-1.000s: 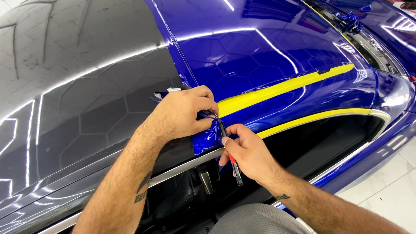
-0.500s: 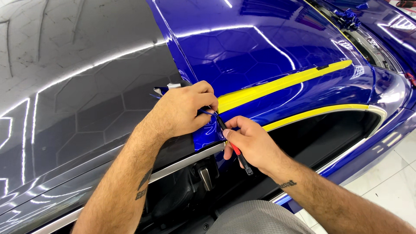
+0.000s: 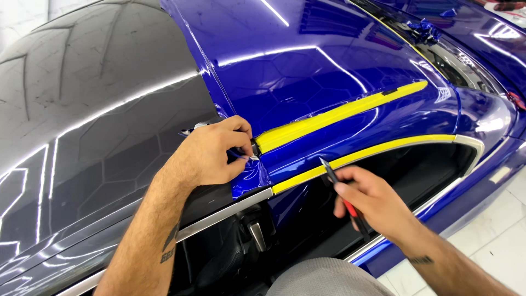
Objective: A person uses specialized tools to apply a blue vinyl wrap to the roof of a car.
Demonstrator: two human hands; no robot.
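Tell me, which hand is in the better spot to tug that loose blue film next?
Probably the left hand: its fingertips already pinch the blue film beside the yellow tape. The right hand is apart from it, holding a thin cutting tool.

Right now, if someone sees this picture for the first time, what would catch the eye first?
Most striking is the glossy blue film over the car body, meeting the dark grey panel on the left. Two bright yellow tape strips run across the blue, toward the right. In the middle, the left hand pinches the film edge, while the right hand holds a thin black and red knife just off the lower strip.
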